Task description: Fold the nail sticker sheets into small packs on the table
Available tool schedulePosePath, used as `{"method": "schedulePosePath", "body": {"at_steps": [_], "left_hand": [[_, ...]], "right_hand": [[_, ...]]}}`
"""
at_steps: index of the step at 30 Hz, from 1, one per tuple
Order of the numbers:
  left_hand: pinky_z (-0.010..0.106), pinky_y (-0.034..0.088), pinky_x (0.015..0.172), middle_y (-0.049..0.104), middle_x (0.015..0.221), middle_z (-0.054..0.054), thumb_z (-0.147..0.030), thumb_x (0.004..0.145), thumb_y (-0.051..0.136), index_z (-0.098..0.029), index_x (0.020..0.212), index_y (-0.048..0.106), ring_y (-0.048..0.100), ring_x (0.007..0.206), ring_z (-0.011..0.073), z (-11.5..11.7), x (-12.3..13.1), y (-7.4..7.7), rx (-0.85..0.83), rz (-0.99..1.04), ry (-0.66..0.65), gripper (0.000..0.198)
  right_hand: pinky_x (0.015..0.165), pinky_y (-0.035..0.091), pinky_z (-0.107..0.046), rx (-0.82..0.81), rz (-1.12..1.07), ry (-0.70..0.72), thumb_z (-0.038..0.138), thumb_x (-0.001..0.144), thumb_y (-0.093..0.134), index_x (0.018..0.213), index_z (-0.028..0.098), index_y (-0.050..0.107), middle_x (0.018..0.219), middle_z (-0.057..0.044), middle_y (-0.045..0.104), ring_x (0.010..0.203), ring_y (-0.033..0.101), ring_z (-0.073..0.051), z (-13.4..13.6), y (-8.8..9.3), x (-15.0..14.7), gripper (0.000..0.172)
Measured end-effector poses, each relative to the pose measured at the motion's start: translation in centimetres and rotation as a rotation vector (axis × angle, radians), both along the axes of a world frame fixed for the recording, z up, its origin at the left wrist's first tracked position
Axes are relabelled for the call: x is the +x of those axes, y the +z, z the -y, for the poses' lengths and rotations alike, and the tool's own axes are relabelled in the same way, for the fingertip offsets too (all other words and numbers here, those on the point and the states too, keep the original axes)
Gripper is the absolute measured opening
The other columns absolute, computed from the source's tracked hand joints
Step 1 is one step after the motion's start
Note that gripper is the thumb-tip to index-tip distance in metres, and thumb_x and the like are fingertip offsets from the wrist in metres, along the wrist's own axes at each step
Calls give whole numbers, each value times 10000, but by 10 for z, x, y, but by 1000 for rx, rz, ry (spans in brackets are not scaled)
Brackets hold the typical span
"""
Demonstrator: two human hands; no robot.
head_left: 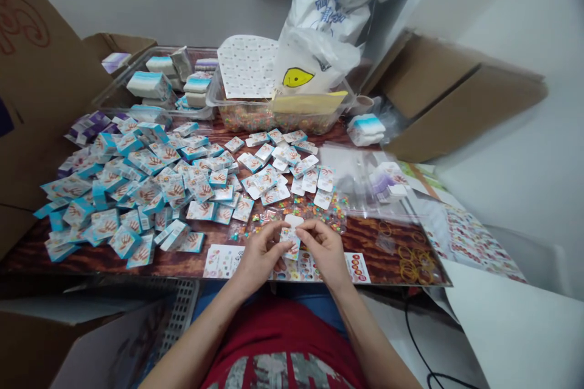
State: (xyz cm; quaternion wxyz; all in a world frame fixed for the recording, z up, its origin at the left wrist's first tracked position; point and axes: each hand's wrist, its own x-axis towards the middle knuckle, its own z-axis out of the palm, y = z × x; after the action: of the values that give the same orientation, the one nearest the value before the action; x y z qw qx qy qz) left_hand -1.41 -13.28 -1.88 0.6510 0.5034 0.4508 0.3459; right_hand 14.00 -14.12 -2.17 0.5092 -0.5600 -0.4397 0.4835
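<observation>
Between my hands, just above the table's front edge, is a small white card box (291,236) with a printed hand on it and a white flap up at its top. My left hand (261,252) pinches its left side between thumb and fingers. At its upper right edge, the thumb and fingers of my right hand (326,250) close on it. Under both hands lies a sheet of stickers (222,262). Little bags of coloured beads (335,211) lie just beyond them. Boxes with raised flaps (310,179) stand behind the bags.
A large heap of closed blue-and-white boxes (137,179) covers the left. At the back are a clear tub of beads (249,117) and a tray (103,97) of stacked flat cartons. Rubber bands (410,264) lie front right. Cardboard boxes (460,91) flank the table.
</observation>
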Motion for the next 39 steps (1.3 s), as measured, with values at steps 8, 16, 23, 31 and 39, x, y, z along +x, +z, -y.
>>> {"method": "schedulePosePath", "body": {"at_steps": [8, 16, 23, 31, 39], "left_hand": [[183, 486, 405, 508, 676, -80, -269, 779, 687, -240, 1133, 535, 549, 429, 77, 0, 3, 0, 8, 34, 65, 386], [158, 446, 371, 497, 689, -100, -281, 756, 725, -242, 1069, 454, 535, 424, 65, 4, 0, 1, -46, 58, 40, 416], [150, 448, 381, 540, 688, -89, -259, 783, 702, -238, 1076, 451, 545, 432, 67, 2, -3, 6, -70, 97, -24, 385], [160, 444, 368, 500, 713, -84, -315, 800, 696, -240, 1067, 468, 534, 420, 62, 4, -3, 0, -31, 45, 21, 359], [172, 479, 393, 483, 739, -59, -356, 873, 621, -263, 1175, 533, 550, 446, 66, 2, -7, 4, 81, 14, -18, 329]], "right_hand": [[794, 480, -301, 39, -67, 63, 333, 835, 649, 1136, 266, 619, 965, -25, 686, 893, 629, -194, 1, 15, 6, 309], [686, 476, -269, 5, -29, 110, 353, 775, 714, 765, 193, 694, 775, -23, 682, 731, 606, -165, -1, 17, 9, 162], [495, 352, -219, -15, -32, -31, 349, 743, 718, 681, 173, 651, 565, 35, 545, 506, 438, -91, -5, 10, 1, 198], [572, 417, -227, -10, -29, -5, 368, 790, 696, 763, 176, 655, 671, 9, 620, 606, 542, -121, -4, 9, 1, 198], [835, 490, -325, 212, 34, -103, 254, 842, 661, 834, 214, 613, 1063, -63, 679, 985, 629, -203, 13, 9, -2, 64]]}}
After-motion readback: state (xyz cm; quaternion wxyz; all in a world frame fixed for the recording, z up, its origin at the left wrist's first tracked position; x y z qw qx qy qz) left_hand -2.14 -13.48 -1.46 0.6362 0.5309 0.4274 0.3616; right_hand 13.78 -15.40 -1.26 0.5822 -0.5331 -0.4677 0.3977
